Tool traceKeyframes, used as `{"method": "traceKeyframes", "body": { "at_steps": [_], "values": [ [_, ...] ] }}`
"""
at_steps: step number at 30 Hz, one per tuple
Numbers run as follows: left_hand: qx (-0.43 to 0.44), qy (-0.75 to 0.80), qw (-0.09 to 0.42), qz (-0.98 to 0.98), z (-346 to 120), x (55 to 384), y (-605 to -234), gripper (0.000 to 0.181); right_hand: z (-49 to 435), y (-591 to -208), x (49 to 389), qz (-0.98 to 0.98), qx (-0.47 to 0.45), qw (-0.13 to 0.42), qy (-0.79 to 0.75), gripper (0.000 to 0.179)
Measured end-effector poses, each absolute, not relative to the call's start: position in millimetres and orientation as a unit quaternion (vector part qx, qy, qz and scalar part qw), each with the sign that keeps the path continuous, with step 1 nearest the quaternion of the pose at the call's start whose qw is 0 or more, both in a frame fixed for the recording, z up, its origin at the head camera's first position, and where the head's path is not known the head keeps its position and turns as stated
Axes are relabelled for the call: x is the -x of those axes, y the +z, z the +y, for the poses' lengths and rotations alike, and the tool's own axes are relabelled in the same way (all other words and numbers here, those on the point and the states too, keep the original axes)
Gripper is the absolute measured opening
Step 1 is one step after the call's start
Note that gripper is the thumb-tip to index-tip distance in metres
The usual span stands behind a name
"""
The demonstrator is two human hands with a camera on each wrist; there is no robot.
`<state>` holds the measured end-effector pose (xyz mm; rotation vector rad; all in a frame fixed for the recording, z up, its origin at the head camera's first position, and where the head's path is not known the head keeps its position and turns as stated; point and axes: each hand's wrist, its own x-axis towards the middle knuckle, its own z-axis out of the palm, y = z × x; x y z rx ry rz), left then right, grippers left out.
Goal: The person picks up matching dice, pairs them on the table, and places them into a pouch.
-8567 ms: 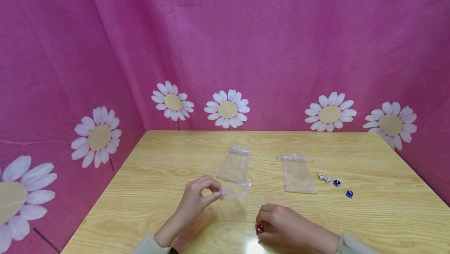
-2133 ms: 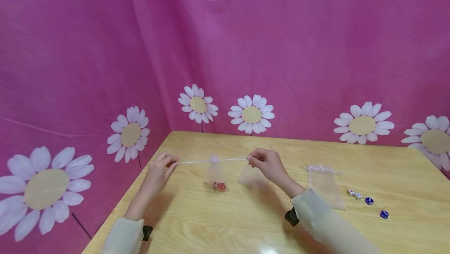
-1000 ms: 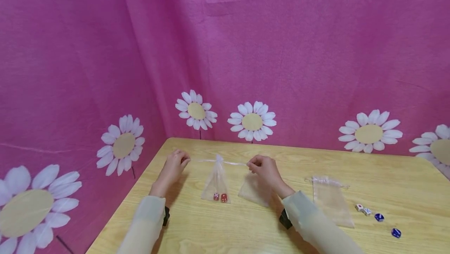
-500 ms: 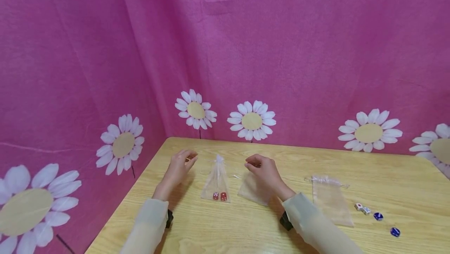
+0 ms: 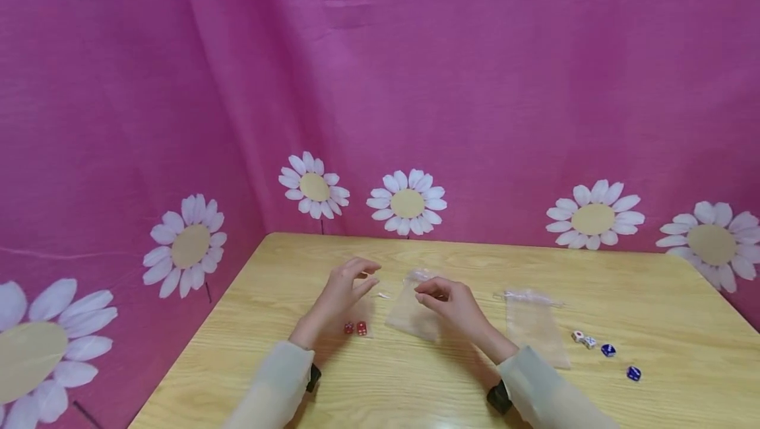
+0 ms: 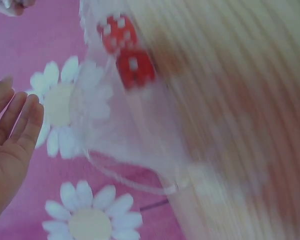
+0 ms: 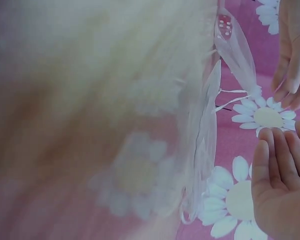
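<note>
Two red dice (image 5: 361, 328) lie in a sheer organza drawstring bag (image 5: 369, 315) on the table, its upper part hidden behind my left hand (image 5: 341, 294). That hand hovers over the bag, thumb and fingers apart, holding nothing. In the left wrist view the bag (image 6: 135, 120) shows its dice and a loose drawstring loop (image 6: 135, 185). My right hand (image 5: 460, 310) is above the right side of a second, flat organza bag (image 5: 410, 310), fingers loosely bent with nothing in them. Both hands (image 7: 282, 175) appear apart from the bags in the right wrist view.
A third organza bag (image 5: 537, 333) lies flat to the right. Beside it are two white dice (image 5: 584, 340) close together and two blue dice, one nearer (image 5: 634, 373) and one farther (image 5: 608, 350). A pink flowered cloth (image 5: 475, 86) hangs behind the wooden table (image 5: 267, 350).
The red dice went into the left bag, and both hands pulled its drawstring so the neck gathered. The hands have since let go of the string; the left hand has moved right.
</note>
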<state>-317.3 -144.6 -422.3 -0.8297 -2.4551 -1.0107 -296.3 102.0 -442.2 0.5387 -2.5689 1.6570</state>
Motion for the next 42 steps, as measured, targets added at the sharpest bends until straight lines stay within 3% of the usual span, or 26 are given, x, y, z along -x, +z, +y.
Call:
{"method": "traceKeyframes", "body": {
  "at_steps": [16, 22, 30, 42],
  "values": [
    [0.350, -0.235, -0.024, -0.906, -100.5, 318.7, -441.6, 0.041, 140.4, -442.1, 247.4, -0.803, -0.203, -0.033, 0.560, 0.032],
    [0.361, -0.166, -0.067, -0.915, -91.6, 316.9, -446.5, 0.047, 152.5, -441.1, 232.7, -0.796, -0.205, -0.047, 0.568, 0.033],
    [0.396, -0.087, -0.046, -0.913, -80.9, 310.5, -445.7, 0.041, 174.3, -440.6, 223.1, -0.809, -0.211, -0.029, 0.548, 0.031],
    [0.414, -0.064, 0.047, -0.907, -66.2, 305.6, -445.4, 0.025, 239.2, -436.3, 217.9, -0.840, -0.137, 0.010, 0.525, 0.032]
  ]
}}
